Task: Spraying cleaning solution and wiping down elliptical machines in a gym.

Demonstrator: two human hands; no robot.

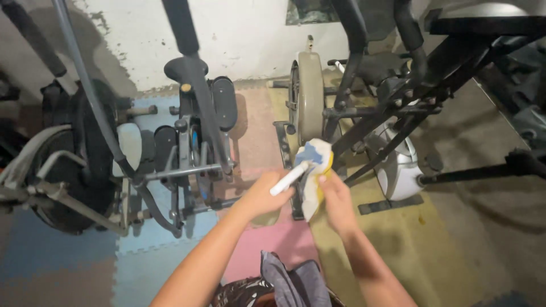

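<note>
Left hand (pixel 263 196) gripping white spray nozzle (pixel 289 178), right hand (pixel 335 199) holding cloth (pixel 314 170)

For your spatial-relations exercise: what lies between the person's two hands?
In the head view, a white-and-yellow cloth spans from the left hand, which holds a white stick-like object, to the right hand.

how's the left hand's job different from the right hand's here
The left hand grips a white spray nozzle, its bottle hidden beneath the hand; the right hand holds a yellow, white and blue cloth. The nozzle points at the cloth, which hangs limp. Both hands are raised in front of a stationary bike.
</note>
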